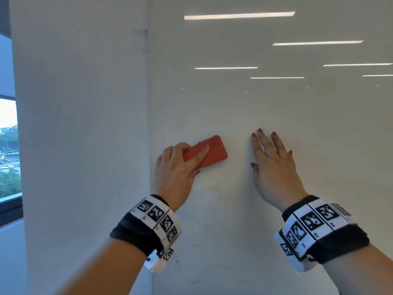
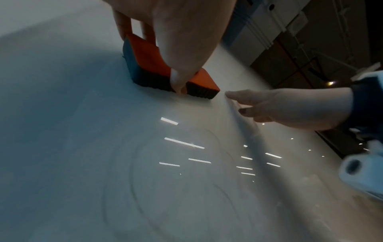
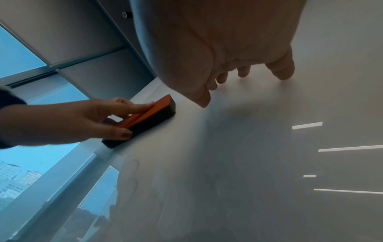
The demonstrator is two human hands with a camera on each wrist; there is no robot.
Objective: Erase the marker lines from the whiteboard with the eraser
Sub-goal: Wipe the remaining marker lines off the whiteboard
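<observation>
your whiteboard (image 1: 276, 107) is smooth and glossy, mirroring the ceiling light strips, with faint looping marker lines (image 2: 165, 188) dulling its sheen lower down. the eraser (image 1: 209, 151) your left hand (image 1: 176, 173) grips has a matt orange top that looks like plastic, a ridged edge, and a dark felt-like pad (image 2: 199, 90) underneath. the wall (image 1: 85, 124) beside the board looks matt and painted, and your wristbands (image 1: 153, 226) pair black cloth with printed white panels.
</observation>
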